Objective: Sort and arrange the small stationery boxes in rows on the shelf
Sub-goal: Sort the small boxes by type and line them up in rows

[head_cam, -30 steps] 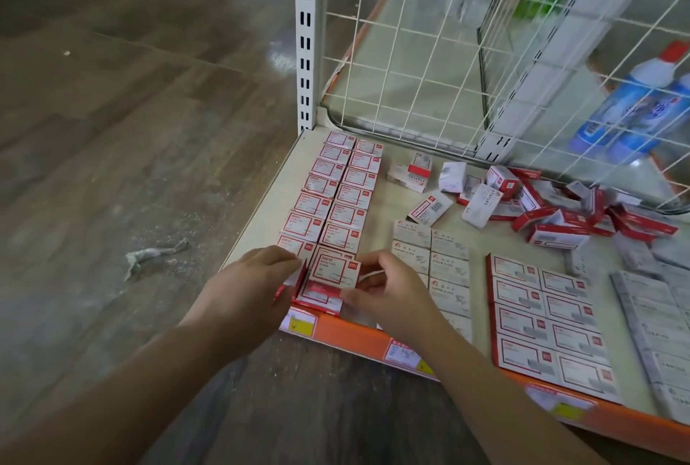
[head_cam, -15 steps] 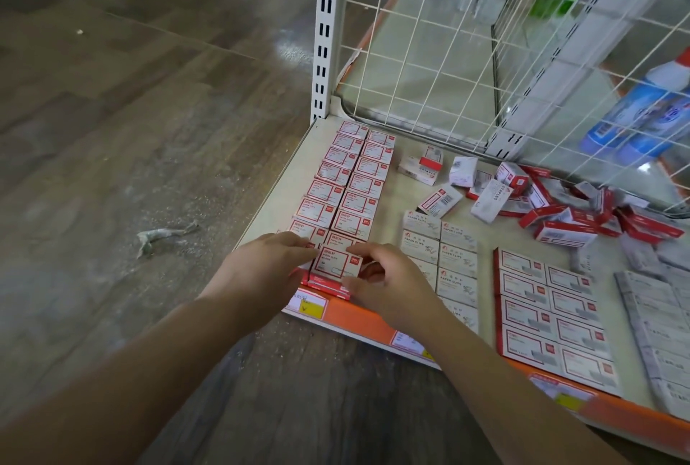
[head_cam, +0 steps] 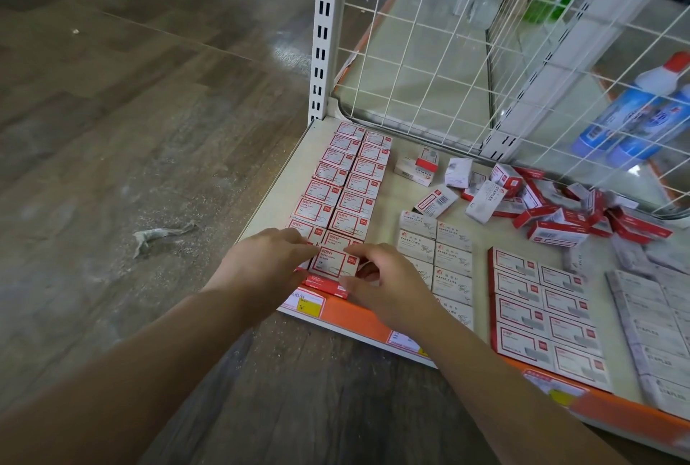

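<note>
Two columns of red-and-white paper clip boxes (head_cam: 349, 180) run from the back of the beige shelf (head_cam: 388, 199) to its front edge. The front box of the right column (head_cam: 335, 261) lies flat on another box, red side showing below. My right hand (head_cam: 388, 287) pinches this box, index finger at its far edge and thumb at its near edge. My left hand (head_cam: 267, 265) lies flat over the front of the left column, fingertips touching the box's left edge.
Neat blocks sit to the right: white paper clip boxes (head_cam: 437, 251), larger red-edged boxes (head_cam: 541, 309), grey boxes (head_cam: 657, 337). A loose pile of red and white boxes (head_cam: 560, 212) lies at the back by the wire mesh (head_cam: 429, 54). Crumpled paper (head_cam: 157, 235) is on the floor.
The front box, tilted and held between both hands a second ago, now lies flat in line with the right column. Both hands shifted slightly toward the shelf's back.
</note>
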The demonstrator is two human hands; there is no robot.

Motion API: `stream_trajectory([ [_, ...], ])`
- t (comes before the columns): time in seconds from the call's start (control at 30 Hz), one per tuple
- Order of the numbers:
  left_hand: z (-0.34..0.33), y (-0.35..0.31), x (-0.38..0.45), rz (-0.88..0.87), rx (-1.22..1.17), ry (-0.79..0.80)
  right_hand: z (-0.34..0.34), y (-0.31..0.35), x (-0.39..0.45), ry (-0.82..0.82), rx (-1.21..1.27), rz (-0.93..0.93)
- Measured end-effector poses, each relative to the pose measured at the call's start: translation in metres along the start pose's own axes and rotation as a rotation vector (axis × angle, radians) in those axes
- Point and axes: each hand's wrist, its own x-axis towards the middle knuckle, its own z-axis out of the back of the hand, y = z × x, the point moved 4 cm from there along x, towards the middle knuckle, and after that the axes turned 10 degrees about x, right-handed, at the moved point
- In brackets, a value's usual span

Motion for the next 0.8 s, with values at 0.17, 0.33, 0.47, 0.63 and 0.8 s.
stream_trajectory([
  [0.17, -0.0010, 0.0012, 0.0016, -0.004, 0.007, -0.014, 0.0000, -0.0013, -0.0003, 0.015, -0.025, 0.002],
  [0.33, -0.0033, 0.0036, 0.0015, -0.001, -0.020, -0.015, -0.0014, -0.0031, 0.0012, 0.020, -0.063, 0.001],
  [0.47, -0.0037, 0.0038, 0.0023, 0.011, -0.027, -0.023, -0.0024, -0.0031, 0.0016, 0.034, -0.075, -0.008],
  [0.63, -0.0048, 0.0035, 0.0034, 0.020, -0.008, -0.026, -0.0021, -0.0008, 0.0011, 0.047, -0.099, -0.007],
  [0.8, -0.0045, 0.0038, 0.0050, 0.025, -0.009, -0.020, -0.0031, -0.0003, 0.0009, 0.040, -0.120, -0.013],
])
